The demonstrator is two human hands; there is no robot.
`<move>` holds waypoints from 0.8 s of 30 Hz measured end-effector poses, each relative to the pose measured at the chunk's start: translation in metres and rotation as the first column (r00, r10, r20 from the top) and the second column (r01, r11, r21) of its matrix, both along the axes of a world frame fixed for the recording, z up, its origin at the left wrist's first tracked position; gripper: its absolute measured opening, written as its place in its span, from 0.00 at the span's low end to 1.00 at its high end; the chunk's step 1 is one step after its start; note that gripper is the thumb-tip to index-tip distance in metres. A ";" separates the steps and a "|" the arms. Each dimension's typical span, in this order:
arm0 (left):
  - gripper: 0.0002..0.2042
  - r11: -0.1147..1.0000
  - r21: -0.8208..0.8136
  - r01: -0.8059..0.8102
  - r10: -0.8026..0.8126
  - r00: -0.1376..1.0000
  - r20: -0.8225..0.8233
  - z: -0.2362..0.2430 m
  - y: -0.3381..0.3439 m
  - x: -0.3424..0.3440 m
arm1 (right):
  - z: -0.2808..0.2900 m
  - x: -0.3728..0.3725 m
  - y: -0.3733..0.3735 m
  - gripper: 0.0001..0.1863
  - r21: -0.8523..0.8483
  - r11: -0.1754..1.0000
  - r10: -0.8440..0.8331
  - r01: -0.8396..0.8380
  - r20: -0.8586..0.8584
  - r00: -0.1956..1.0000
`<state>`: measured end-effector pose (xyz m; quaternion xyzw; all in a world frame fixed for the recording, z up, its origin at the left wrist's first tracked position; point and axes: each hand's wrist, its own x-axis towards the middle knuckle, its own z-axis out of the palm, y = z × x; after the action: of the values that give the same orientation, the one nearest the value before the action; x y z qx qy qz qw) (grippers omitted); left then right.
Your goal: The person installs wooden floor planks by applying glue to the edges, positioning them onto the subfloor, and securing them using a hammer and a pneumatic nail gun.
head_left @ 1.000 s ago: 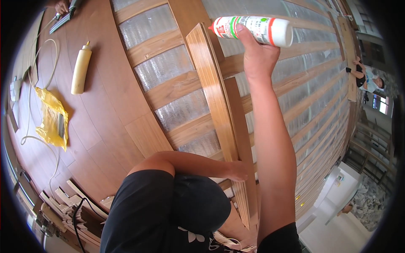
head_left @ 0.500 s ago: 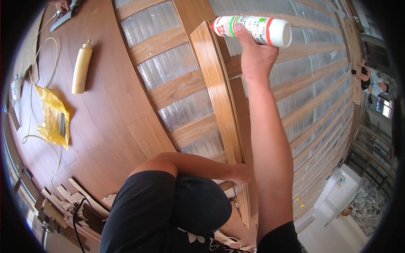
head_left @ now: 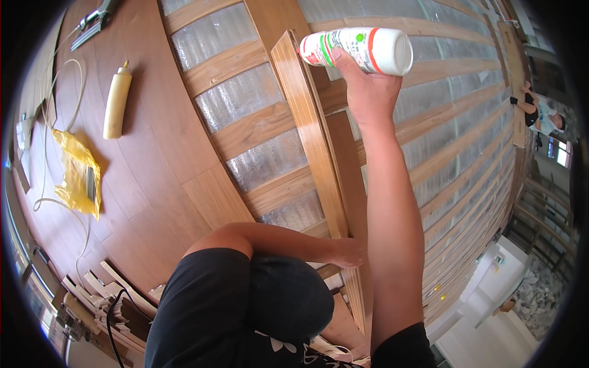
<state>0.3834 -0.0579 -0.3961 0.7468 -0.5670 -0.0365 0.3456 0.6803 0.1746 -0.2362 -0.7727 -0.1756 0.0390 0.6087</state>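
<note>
My right hand is wrapped around a white glue bottle with red and green markings. The bottle lies nearly level, its red tip pointing left at the far end of a wooden floorboard. That board stands tilted on its edge, with its grooved side facing left. My left arm reaches across my bent knee, and my left hand grips the near part of the board. Its fingertips are partly hidden. Another brown board lies just right of the tilted one.
Laid flooring spreads left, carrying a cream squeeze bottle, a yellow plastic bag, a hose and a nail gun. Wooden battens over silver foil run right. Cut wood pieces lie lower left. A person sits far right.
My right hand and the glue bottle have shifted slightly left and toward me. Another person's hand at the nail gun has gone from view. My left hand stays on the board.
</note>
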 end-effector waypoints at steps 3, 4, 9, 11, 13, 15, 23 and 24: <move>0.23 0.988 0.114 0.104 -0.094 0.991 -0.094 -0.006 -0.003 -0.003 | 0.008 -0.017 -0.014 0.18 -0.024 1.000 0.007 -0.008 -0.033 0.999; 0.23 0.990 0.086 0.115 -0.101 0.982 -0.157 -0.010 -0.007 -0.005 | 0.010 -0.024 -0.020 0.18 -0.042 0.999 0.003 -0.005 -0.049 0.999; 0.17 0.992 0.083 0.100 -0.090 0.989 -0.117 0.003 0.011 0.003 | 0.021 -0.080 -0.075 0.18 -0.086 0.993 -0.093 0.075 -0.231 0.968; 0.16 0.978 0.119 0.171 -0.158 0.981 -0.114 0.017 0.026 0.011 | 0.020 -0.112 -0.109 0.20 -0.149 0.977 -0.183 0.151 -0.238 0.954; 0.13 0.996 -0.070 -0.063 0.073 0.987 0.145 0.019 0.033 0.009 | 0.029 -0.146 -0.138 0.23 -0.259 0.938 -0.307 0.231 -0.306 0.901; 0.13 0.983 -0.156 -0.095 0.105 0.993 0.058 0.012 0.030 0.005 | 0.037 -0.176 -0.168 0.25 -0.317 0.915 -0.342 0.248 -0.290 0.894; 0.09 0.967 -0.203 -0.156 0.163 0.987 0.015 -0.008 0.017 0.008 | 0.052 -0.252 -0.240 0.23 -0.331 0.846 -0.521 0.418 -0.348 0.779; 0.09 0.969 -0.204 -0.140 0.148 0.989 0.027 -0.013 0.014 0.009 | 0.052 -0.251 -0.241 0.22 -0.298 0.871 -0.484 0.391 -0.376 0.790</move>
<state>0.3924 -0.0439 -0.4088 0.7477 -0.5192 0.0620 0.4092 0.4296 -0.0662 -0.1844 -0.8214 0.1556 0.0874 0.5418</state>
